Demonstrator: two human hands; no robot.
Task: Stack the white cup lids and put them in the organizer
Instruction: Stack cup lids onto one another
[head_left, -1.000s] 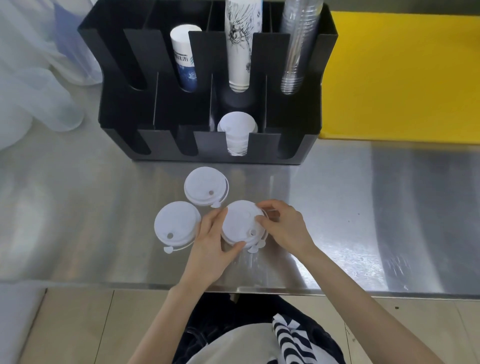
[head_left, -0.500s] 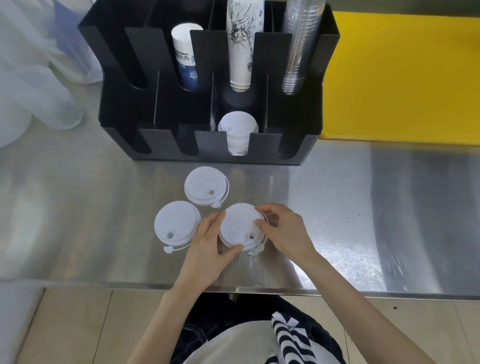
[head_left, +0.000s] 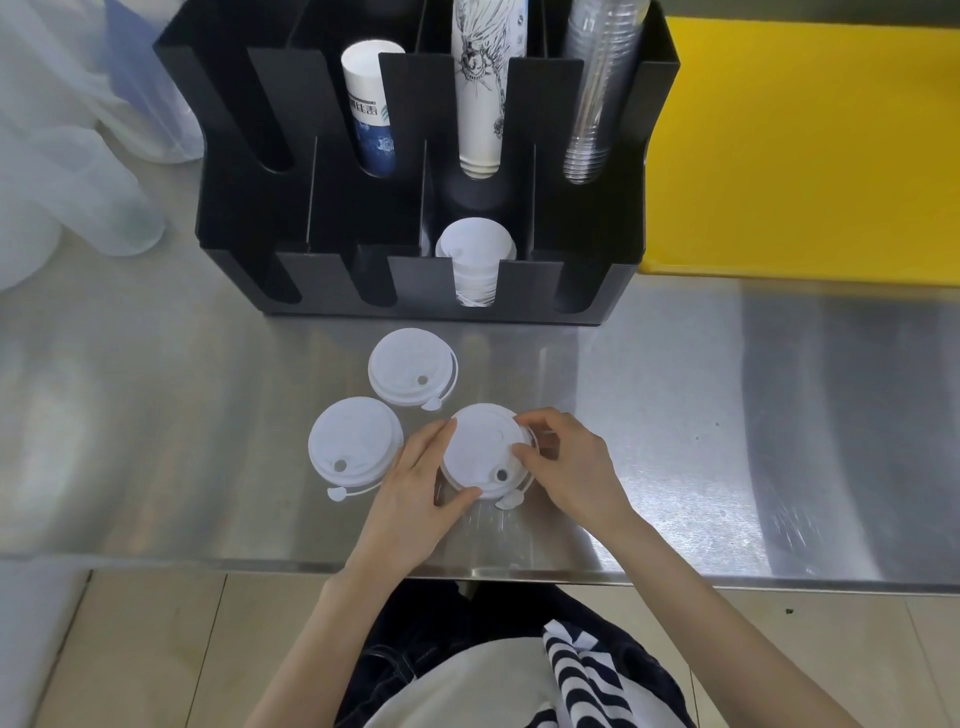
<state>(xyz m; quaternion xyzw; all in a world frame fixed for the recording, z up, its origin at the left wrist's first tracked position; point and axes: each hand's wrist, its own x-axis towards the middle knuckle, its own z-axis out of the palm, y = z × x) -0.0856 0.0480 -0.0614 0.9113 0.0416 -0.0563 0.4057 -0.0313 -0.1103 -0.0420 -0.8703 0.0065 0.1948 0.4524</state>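
Observation:
Three white cup lids lie on the steel counter. My left hand (head_left: 410, 493) and my right hand (head_left: 566, 467) grip the near lid stack (head_left: 483, 447) from both sides; a second rim and tab show under the top lid. A single lid (head_left: 353, 444) lies to its left, another lid (head_left: 410, 371) lies behind it. The black organizer (head_left: 592, 291) stands at the back, with a stack of white lids (head_left: 475, 260) in a front slot.
Paper cup stacks (head_left: 371, 109) and clear plastic cups (head_left: 597, 88) fill the organizer's rear slots. A yellow board (head_left: 805, 145) lies to the right of it. Clear plastic bags (head_left: 67, 156) sit at the left. The counter's front edge (head_left: 675, 577) is close to my body.
Both hands have shifted slightly on the near lid stack, pressing and aligning it. The other two lids have not moved.

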